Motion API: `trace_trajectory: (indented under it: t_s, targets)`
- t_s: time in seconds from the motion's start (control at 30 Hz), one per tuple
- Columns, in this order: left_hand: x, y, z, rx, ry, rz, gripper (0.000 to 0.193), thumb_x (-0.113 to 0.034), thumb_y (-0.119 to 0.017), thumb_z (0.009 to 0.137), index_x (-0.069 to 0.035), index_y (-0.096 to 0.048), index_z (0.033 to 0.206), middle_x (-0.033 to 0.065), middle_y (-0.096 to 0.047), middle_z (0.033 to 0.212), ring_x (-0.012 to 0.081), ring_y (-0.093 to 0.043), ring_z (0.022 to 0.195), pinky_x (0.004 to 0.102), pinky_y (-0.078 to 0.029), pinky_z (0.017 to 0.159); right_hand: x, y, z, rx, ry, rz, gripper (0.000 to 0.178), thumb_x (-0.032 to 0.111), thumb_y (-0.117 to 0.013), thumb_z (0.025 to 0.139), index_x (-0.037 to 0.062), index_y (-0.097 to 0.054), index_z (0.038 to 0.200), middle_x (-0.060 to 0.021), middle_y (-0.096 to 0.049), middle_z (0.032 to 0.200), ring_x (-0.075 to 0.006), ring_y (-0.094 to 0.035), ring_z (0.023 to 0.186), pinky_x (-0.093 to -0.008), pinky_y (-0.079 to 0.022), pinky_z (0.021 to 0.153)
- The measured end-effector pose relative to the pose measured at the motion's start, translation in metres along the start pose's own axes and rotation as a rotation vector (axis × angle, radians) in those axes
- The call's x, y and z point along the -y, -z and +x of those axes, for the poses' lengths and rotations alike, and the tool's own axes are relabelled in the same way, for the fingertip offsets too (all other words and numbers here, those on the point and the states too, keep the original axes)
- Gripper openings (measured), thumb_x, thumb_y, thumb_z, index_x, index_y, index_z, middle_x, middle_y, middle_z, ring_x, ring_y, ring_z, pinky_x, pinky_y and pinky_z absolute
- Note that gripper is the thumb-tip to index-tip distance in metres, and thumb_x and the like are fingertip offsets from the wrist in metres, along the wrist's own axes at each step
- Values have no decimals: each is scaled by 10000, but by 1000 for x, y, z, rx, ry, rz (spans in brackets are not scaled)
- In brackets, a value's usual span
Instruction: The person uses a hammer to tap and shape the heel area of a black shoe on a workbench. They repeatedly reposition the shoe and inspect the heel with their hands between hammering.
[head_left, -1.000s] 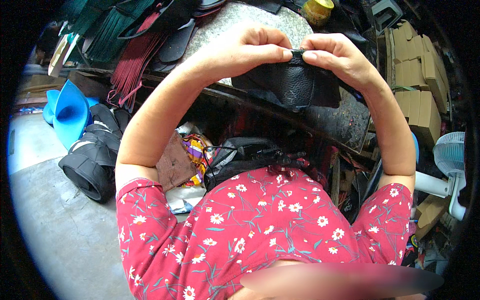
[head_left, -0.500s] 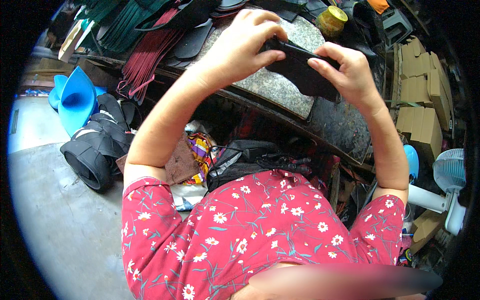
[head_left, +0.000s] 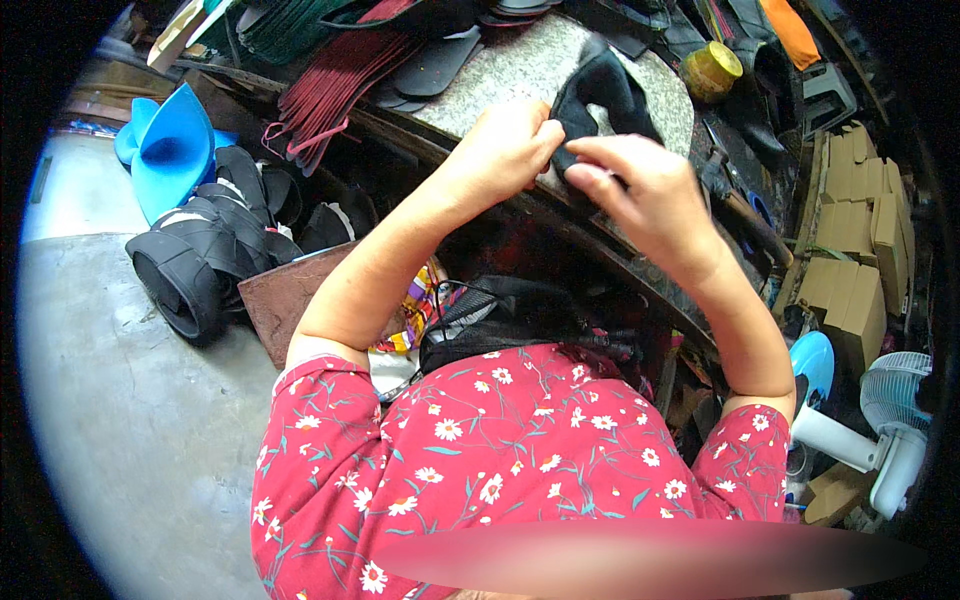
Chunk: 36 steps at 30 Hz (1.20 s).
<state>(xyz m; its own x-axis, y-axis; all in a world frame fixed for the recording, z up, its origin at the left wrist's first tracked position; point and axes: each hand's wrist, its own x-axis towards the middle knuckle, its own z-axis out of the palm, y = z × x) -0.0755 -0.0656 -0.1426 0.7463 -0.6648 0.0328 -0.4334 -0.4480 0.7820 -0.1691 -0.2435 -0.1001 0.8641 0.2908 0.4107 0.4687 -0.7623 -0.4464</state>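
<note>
Over the speckled stone slab (head_left: 500, 78) on the bench, both hands hold a black curved piece of flexible sheet (head_left: 608, 85), which looks like a shoe upper. My left hand (head_left: 510, 145) is closed, with thumb and fingers pinching its near left edge. Close beside it, my right hand (head_left: 648, 195) grips the lower edge between thumb and bent fingers, slightly blurred. The far part of the piece arches up and folds over, with a gap through which the slab shows. The fingertips partly cover the near edge.
Stacked red strips (head_left: 345, 85) and dark sole-shaped pieces (head_left: 437, 65) lie at the bench's left. A yellow pot (head_left: 711, 71) stands behind the slab. Cardboard boxes (head_left: 845, 285) and a fan (head_left: 893, 400) are at right. Black shoe parts (head_left: 195, 260) and blue curved sheets (head_left: 172, 150) sit at left.
The black piece has gone from stretched flat between the hands to folded and arched. Both hands have come lower and nearer each other, and the view has shifted.
</note>
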Motion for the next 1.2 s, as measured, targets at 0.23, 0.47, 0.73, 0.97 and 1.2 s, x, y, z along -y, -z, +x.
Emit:
trace_trajectory:
  t_s: [0.23,0.47,0.73,0.97,1.2]
  targets:
    - [-1,1,5,-99,-125,246,324,-281,-502,930,21,-616,899,273,-634,832,442,-635,843,493,-489,754,-65,13,15,-33,-300,64,539,304,-785,810,49,-618,1255,-148,-698,1078,-246,-665,987,-352,-512,872]
    - [-6,7,19,-175,-252,175,262,-275,-607,890,-54,-692,1003,203,-688,841,392,-672,797,482,-522,749,-95,3,7,26,-449,515,290,264,-723,895,13,-705,1039,-27,-711,867,-77,-615,792,-266,-501,744]
    - [-11,10,35,-108,-268,156,278,-251,-651,910,-32,-681,1079,179,-682,784,255,-675,692,360,-521,667,-91,6,12,43,-466,540,308,219,-767,850,22,-676,1068,-13,-669,847,-71,-584,758,-240,-481,683]
    - [-3,36,22,-60,-244,245,230,-199,-635,894,-3,-669,1011,182,-650,775,229,-648,706,341,-511,688,-93,29,-4,325,-651,661,263,133,-781,782,31,-685,1005,33,-657,813,-56,-570,748,-217,-452,707]
    - [13,22,22,98,-156,-162,309,-261,-644,894,-12,-687,1071,137,-697,891,217,-663,842,342,-512,791,-100,27,-11,-18,-675,1191,281,116,-685,875,30,-640,1139,-19,-695,980,-102,-657,874,-249,-515,833]
